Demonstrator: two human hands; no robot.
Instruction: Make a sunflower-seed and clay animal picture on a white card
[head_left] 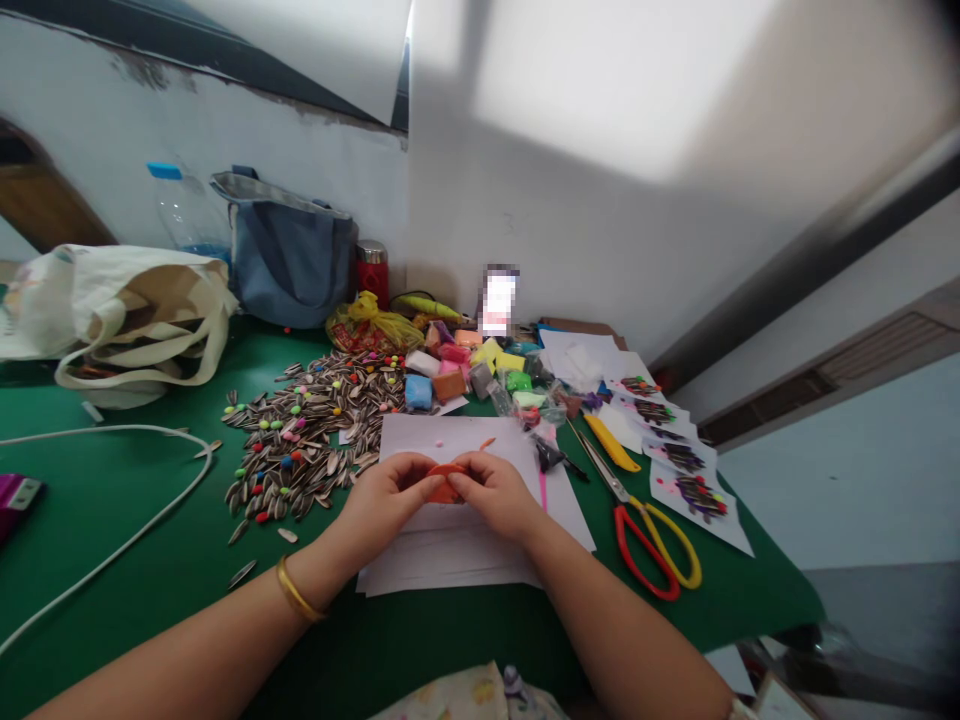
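Observation:
Both hands meet over a stack of white paper (450, 565), pinching one flattened orange piece of modelling clay (447, 486) between them. My left hand (391, 505), with a gold bangle at its wrist, grips the clay's left side. On its right side, the thumb and fingers of my right hand (499, 495) press against it. Just beyond the fingers, a thin orange strip of clay (488, 443) and a tiny pink bit (439, 443) lie on the paper. A pink strip (543, 490) rests on the sheet to the right of my right hand.
Sunflower seeds (315, 440) mixed with coloured balls spread at left. Wrapped clay blocks (450, 384) pile up behind the paper. Scissors (619, 492) and a yellow cutter (611, 443) lie right, beside seed-decorated papers (739, 527). Bags (292, 260), a bottle (180, 215) and a lit phone (498, 302) stand behind.

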